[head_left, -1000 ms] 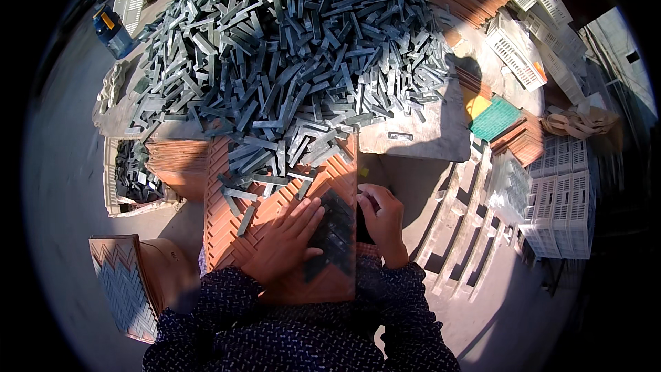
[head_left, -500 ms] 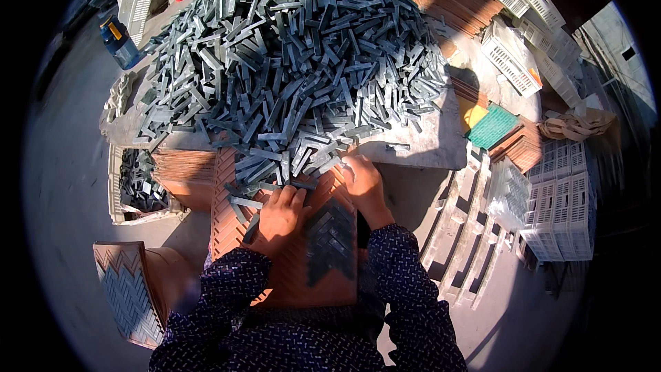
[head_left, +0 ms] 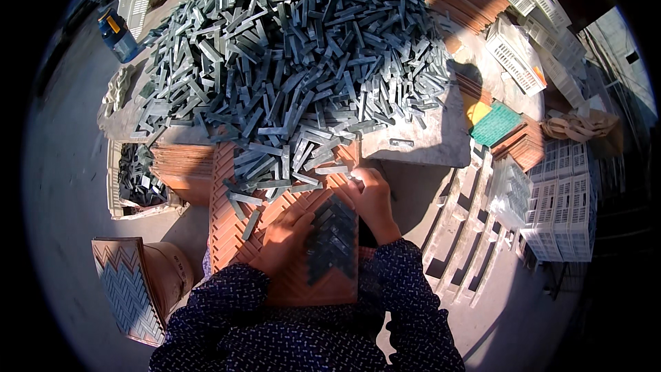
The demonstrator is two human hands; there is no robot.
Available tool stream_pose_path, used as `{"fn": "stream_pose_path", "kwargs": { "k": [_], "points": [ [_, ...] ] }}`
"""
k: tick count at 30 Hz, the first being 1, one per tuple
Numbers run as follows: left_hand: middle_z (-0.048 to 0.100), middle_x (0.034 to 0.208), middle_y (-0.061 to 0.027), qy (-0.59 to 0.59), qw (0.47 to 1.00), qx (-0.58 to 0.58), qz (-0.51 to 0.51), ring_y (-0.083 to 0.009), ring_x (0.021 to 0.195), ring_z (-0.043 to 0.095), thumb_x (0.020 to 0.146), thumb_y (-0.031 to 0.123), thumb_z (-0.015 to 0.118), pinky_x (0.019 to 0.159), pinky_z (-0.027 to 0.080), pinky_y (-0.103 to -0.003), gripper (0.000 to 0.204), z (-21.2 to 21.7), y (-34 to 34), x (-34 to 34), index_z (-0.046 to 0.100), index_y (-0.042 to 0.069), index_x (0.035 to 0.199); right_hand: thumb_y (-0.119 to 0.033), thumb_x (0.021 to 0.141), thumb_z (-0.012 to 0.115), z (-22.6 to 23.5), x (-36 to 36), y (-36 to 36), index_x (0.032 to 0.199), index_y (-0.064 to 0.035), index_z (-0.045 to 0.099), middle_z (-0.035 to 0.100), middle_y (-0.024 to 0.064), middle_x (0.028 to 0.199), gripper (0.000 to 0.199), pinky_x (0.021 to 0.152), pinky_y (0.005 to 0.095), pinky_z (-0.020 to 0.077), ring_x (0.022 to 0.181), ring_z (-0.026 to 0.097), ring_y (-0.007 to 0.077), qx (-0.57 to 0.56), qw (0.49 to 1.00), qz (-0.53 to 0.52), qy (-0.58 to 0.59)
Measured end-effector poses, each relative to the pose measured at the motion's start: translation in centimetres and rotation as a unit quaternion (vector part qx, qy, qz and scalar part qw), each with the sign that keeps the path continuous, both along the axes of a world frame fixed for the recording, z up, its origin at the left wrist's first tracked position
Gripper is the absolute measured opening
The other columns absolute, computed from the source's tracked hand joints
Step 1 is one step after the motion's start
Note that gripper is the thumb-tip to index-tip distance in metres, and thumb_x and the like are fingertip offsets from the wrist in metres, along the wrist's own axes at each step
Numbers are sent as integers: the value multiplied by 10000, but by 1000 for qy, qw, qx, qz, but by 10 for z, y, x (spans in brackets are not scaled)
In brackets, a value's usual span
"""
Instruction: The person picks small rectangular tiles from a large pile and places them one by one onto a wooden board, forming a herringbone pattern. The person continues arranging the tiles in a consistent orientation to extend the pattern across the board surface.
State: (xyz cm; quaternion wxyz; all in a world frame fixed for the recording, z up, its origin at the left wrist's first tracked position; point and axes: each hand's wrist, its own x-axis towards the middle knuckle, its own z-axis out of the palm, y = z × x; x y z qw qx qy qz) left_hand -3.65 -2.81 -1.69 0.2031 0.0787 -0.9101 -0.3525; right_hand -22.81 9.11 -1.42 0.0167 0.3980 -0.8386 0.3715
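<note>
- Head view, centre of the frame: an orange grooved tray (head_left: 227,234) sits in front of the person, with a patch of grey strips (head_left: 332,240) already laid in a zigzag at its lower right.
- Left hand (head_left: 286,238) lies flat on the tray just beside that patch, fingers spread, gripping nothing.
- Right hand (head_left: 370,196) is at the patch's upper edge, fingers curled at a loose pale strip; can't tell whether it's actually pinched.
- The big heap of grey strips (head_left: 289,62) fills the upper middle and spills onto the tray top. Looks to me like a nudge there could slide loose pieces into the laid pattern and knock it crooked.
- Packaging-wise: a blue bottle (head_left: 117,34) at upper left, white lattice crates (head_left: 558,210) at right, and a green mesh sheet (head_left: 497,122) at upper right.
</note>
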Motion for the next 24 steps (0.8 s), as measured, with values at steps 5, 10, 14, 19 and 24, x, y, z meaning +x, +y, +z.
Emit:
{"fn": "stream_pose_path", "kwargs": {
  "k": [5, 10, 14, 19, 24],
  "points": [
    [611, 1006, -154, -2, 1000, 5, -31, -313, 889, 631, 771, -6, 636, 721, 530, -363, 299, -1, -9, -3, 616, 20, 1068, -45, 752, 701, 9, 15, 19, 898, -3, 646, 634, 97, 801, 161, 565, 283, 497, 618, 617, 150, -20, 995, -9, -101],
    [610, 1032, -143, -56, 997, 20, -52, -310, 927, 613, 790, 93, 606, 768, 510, -376, 274, 11, -14, -3, 621, 49, 1060, -31, 715, 709, 19, 28, 34, 896, -18, 641, 620, 120, 796, 193, 591, 313, 505, 649, 631, 227, -11, 986, 13, -166],
    [598, 1053, -121, 33, 996, -59, 57, -304, 940, 601, 767, 67, 591, 774, 510, -371, 305, 1, -24, -16, 612, 37, 1070, -33, 719, 703, 16, 23, 42, 906, -26, 644, 619, 123, 828, 196, 595, 320, 505, 649, 629, 232, 12, 995, 4, -95],
    [568, 1030, -76, 18, 982, -168, 88, -264, 921, 586, 747, 49, 572, 728, 525, -349, 310, -8, -31, -29, 603, 50, 1056, -37, 722, 696, 22, 31, 47, 913, -27, 644, 614, 134, 840, 198, 607, 329, 505, 663, 629, 254, 42, 988, 13, -145],
    [557, 962, -82, -75, 978, -164, 102, -268, 893, 584, 745, 80, 594, 687, 523, -363, 217, 3, -30, -32, 591, 61, 961, -10, 718, 707, 16, 34, 41, 896, -21, 659, 621, 112, 814, 184, 590, 286, 496, 631, 618, 198, 21, 995, 13, -94]
  ]
}}
